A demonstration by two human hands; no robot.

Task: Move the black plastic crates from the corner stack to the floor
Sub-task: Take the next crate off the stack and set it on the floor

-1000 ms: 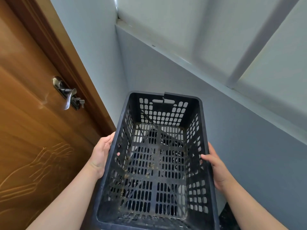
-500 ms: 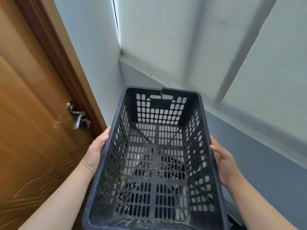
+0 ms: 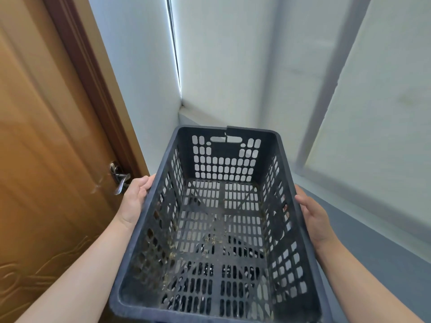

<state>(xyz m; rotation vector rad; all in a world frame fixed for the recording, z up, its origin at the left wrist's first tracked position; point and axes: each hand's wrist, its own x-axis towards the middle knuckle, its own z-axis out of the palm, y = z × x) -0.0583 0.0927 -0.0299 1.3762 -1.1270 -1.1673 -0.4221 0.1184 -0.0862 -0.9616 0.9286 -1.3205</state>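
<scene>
A black perforated plastic crate (image 3: 219, 231) is held up in front of me, open side up, with bits of dry debris on its slotted bottom. My left hand (image 3: 134, 201) grips the crate's left long rim, fingers curled under the edge. On the opposite long side, my right hand (image 3: 314, 217) holds the rim the same way. The corner stack and the floor are hidden below the crate.
A brown wooden door (image 3: 46, 159) with a metal lever handle (image 3: 120, 179) stands close on the left. White walls meet in a corner (image 3: 179, 89) just beyond the crate. A grey lower wall band (image 3: 384, 248) runs along the right.
The crate has risen with both hands on it, and the view has tilted upward. The door handle now sits lower and closer to my left hand.
</scene>
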